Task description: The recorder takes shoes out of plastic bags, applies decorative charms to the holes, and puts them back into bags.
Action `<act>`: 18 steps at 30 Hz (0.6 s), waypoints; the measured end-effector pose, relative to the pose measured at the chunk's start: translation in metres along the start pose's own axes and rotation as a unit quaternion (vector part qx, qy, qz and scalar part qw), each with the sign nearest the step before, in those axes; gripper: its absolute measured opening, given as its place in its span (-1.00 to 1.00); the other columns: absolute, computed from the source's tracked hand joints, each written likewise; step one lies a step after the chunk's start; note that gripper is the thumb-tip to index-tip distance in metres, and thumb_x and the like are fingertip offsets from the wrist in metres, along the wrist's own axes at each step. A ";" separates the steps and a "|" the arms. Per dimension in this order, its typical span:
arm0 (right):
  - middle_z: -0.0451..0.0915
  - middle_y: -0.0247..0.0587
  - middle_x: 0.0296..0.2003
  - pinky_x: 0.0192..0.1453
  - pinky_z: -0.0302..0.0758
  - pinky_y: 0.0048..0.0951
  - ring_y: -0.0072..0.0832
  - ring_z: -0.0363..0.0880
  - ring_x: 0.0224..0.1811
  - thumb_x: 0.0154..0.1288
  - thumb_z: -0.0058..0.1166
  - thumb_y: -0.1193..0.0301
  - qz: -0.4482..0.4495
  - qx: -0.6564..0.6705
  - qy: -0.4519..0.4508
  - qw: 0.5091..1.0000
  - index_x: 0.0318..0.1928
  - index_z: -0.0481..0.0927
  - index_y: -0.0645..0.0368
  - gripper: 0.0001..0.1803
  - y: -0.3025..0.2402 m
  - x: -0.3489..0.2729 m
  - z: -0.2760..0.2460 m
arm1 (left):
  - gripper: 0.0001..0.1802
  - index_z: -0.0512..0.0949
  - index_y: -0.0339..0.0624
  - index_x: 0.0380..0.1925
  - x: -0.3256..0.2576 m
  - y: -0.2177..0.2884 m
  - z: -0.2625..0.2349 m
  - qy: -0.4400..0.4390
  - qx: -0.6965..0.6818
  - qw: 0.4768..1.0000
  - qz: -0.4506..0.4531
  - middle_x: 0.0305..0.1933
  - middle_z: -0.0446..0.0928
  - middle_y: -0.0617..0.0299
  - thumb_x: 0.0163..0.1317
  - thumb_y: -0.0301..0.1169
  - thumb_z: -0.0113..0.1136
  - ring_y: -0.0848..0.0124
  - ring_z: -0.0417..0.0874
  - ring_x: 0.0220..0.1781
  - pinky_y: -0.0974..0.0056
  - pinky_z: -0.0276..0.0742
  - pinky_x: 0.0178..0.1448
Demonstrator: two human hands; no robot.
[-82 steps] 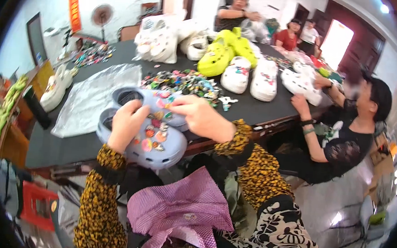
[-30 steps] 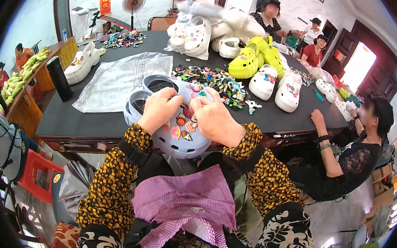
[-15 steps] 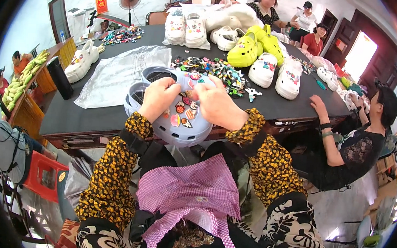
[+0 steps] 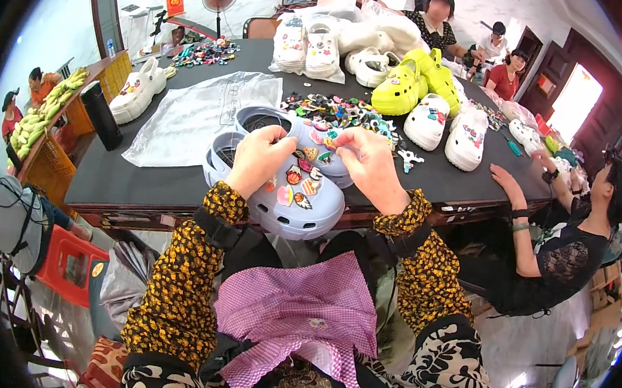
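A pair of light blue clogs sits at the table's near edge: the near clog (image 4: 302,222) carries several colourful charms on its upper, and the far clog (image 4: 338,171) is partly covered by my hands. My left hand (image 4: 259,163) is closed over the near clog's upper beside its opening. Thumb and fingers of my right hand (image 4: 374,168) pinch a small shoe charm (image 4: 330,140) against the far clog's upper. Just beyond the clogs lies a heap of loose charms (image 4: 345,111). A clear plastic bag (image 4: 193,124) lies flat to their left.
White clogs (image 4: 466,138) and yellow-green clogs (image 4: 397,90) stand beyond my right hand. A black cylinder (image 4: 101,116) and another white clog (image 4: 139,92) are at the table's left. A co-worker's hand (image 4: 508,182) rests on the table at right.
My right hand has turned and drawn slightly right, its fingertips now showing at the far clog. My left hand keeps its grip. The whole view has shifted a little.
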State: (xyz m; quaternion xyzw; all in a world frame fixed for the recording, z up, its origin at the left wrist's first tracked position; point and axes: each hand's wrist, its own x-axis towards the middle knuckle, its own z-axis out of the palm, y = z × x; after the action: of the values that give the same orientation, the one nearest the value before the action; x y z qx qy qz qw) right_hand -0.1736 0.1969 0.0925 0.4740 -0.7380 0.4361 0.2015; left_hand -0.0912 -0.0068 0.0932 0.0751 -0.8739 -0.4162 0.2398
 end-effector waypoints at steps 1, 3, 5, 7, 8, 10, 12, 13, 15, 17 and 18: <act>0.61 -0.21 -0.35 -0.03 0.34 -0.25 -0.24 0.55 -0.22 0.08 0.09 0.52 -0.009 -0.037 0.013 0.999 -0.28 0.54 0.16 -0.86 0.000 0.001 0.000 | -0.65 0.63 -0.22 -0.38 0.000 -0.001 0.000 0.001 0.001 1.000 -0.001 -0.46 0.60 0.03 0.05 -0.15 0.10 0.14 0.64 -0.32 0.16 0.49 -0.19; 0.61 -0.23 -0.36 0.01 0.30 -0.26 -0.26 0.52 -0.18 0.09 0.09 0.52 -0.005 -0.041 0.006 0.999 -0.28 0.54 0.13 -0.86 -0.003 0.003 0.001 | -0.65 0.62 -0.22 -0.38 0.000 -0.002 0.001 0.003 -0.004 1.000 -0.005 -0.47 0.59 0.03 0.04 -0.15 0.10 0.14 0.64 -0.32 0.17 0.49 -0.20; 0.60 -0.22 -0.36 -0.01 0.31 -0.26 -0.25 0.52 -0.18 0.11 0.07 0.52 -0.029 -0.075 0.035 0.996 -0.29 0.55 0.13 -0.88 -0.006 0.003 0.002 | -0.65 0.62 -0.22 -0.38 -0.001 0.002 0.000 0.005 0.000 1.000 0.000 -0.47 0.59 0.03 0.04 -0.15 0.10 0.14 0.64 -0.32 0.17 0.49 -0.20; 0.59 -0.22 -0.36 -0.01 0.32 -0.26 -0.25 0.52 -0.17 0.11 0.05 0.53 -0.051 -0.077 0.037 0.995 -0.30 0.55 0.13 -0.88 -0.006 0.001 0.002 | -0.65 0.62 -0.22 -0.39 -0.002 0.004 0.000 0.008 0.005 1.000 0.004 -0.47 0.60 0.03 0.04 -0.15 0.10 0.14 0.64 -0.33 0.17 0.49 -0.20; 0.58 -0.21 -0.35 -0.01 0.33 -0.25 -0.25 0.52 -0.16 0.10 0.03 0.55 -0.074 -0.077 0.041 0.993 -0.31 0.56 0.13 -0.88 -0.006 0.000 0.003 | -0.65 0.63 -0.22 -0.39 -0.002 0.005 0.000 0.009 0.007 1.000 0.006 -0.47 0.60 0.03 0.04 -0.15 0.10 0.14 0.64 -0.33 0.16 0.50 -0.20; 0.58 -0.21 -0.35 -0.01 0.34 -0.25 -0.24 0.52 -0.16 0.09 0.01 0.56 -0.076 -0.087 0.025 0.993 -0.31 0.56 0.14 -0.86 -0.009 -0.002 0.003 | -0.65 0.63 -0.22 -0.38 -0.003 0.007 -0.001 0.010 0.008 1.000 0.006 -0.47 0.60 0.03 0.05 -0.15 0.10 0.14 0.65 -0.33 0.16 0.50 -0.19; 0.58 -0.21 -0.34 -0.01 0.35 -0.24 -0.24 0.51 -0.15 0.07 -0.01 0.58 -0.078 -0.097 0.009 0.992 -0.32 0.56 0.15 -0.85 -0.010 -0.002 0.001 | -0.65 0.63 -0.22 -0.38 -0.003 0.009 -0.001 0.006 0.007 1.000 -0.007 -0.46 0.60 0.03 0.05 -0.15 0.10 0.14 0.65 -0.32 0.16 0.50 -0.19; 0.57 -0.20 -0.34 0.00 0.35 -0.23 -0.23 0.51 -0.15 0.06 -0.02 0.59 -0.081 -0.105 -0.005 0.991 -0.31 0.57 0.15 -0.83 -0.011 -0.001 0.000 | -0.65 0.63 -0.22 -0.38 -0.004 0.009 -0.001 0.006 0.006 1.000 -0.008 -0.46 0.60 0.03 0.05 -0.15 0.10 0.14 0.65 -0.32 0.16 0.50 -0.19; 0.57 -0.19 -0.34 0.00 0.36 -0.22 -0.23 0.51 -0.15 0.05 -0.04 0.60 -0.084 -0.114 -0.020 0.990 -0.30 0.57 0.16 -0.81 -0.016 0.000 -0.002 | -0.64 0.63 -0.22 -0.37 -0.004 0.007 -0.002 0.011 0.003 1.000 -0.005 -0.45 0.61 0.02 0.05 -0.14 0.10 0.13 0.65 -0.31 0.16 0.51 -0.18; 0.57 -0.18 -0.35 0.01 0.36 -0.20 -0.21 0.51 -0.15 0.08 -0.03 0.58 -0.101 -0.137 -0.045 0.984 -0.26 0.56 0.17 -0.81 -0.021 0.001 -0.005 | -0.63 0.63 -0.22 -0.36 -0.002 0.002 0.000 0.014 0.004 1.000 0.001 -0.45 0.61 0.02 0.06 -0.14 0.11 0.13 0.65 -0.31 0.16 0.51 -0.18; 0.57 -0.18 -0.35 0.01 0.36 -0.20 -0.21 0.51 -0.15 0.08 -0.03 0.58 -0.101 -0.137 -0.046 0.984 -0.26 0.56 0.17 -0.81 -0.023 0.002 -0.005 | -0.63 0.63 -0.22 -0.36 -0.001 0.000 0.001 0.016 0.006 1.000 0.007 -0.44 0.61 0.02 0.06 -0.13 0.11 0.13 0.66 -0.31 0.16 0.51 -0.18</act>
State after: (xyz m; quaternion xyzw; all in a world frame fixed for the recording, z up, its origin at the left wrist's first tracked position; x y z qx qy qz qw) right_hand -0.1550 0.1965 0.1072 0.5338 -0.7474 0.2859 0.2734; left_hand -0.0906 -0.0061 0.0919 0.0775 -0.8730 -0.4076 0.2562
